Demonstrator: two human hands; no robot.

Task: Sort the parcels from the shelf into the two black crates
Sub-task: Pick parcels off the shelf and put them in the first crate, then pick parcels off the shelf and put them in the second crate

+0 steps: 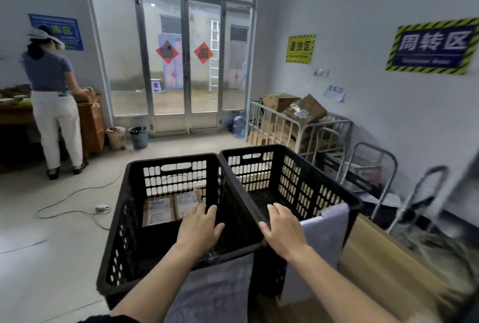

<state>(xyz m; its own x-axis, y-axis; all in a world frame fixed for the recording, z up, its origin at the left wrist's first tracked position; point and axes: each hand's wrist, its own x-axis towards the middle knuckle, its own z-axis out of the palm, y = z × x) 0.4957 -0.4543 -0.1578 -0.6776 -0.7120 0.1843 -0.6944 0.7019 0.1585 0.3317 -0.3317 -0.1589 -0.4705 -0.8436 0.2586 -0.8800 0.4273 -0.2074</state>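
A person's left hand [199, 229] hovers over the left black crate [121, 208], fingers spread, loose and empty. Just beyond the fingertips, one brown parcel [158, 208] and a second parcel [187, 202] lie flat, side by side, on the crate floor. The right hand [283, 232], likewise released and empty, reaches over the right black crate [311, 164], thumb beside the shared rim.

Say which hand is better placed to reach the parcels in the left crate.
Left, likely. The left hand hangs open over the left crate, beside the parcels; the right hand is over the right crate.
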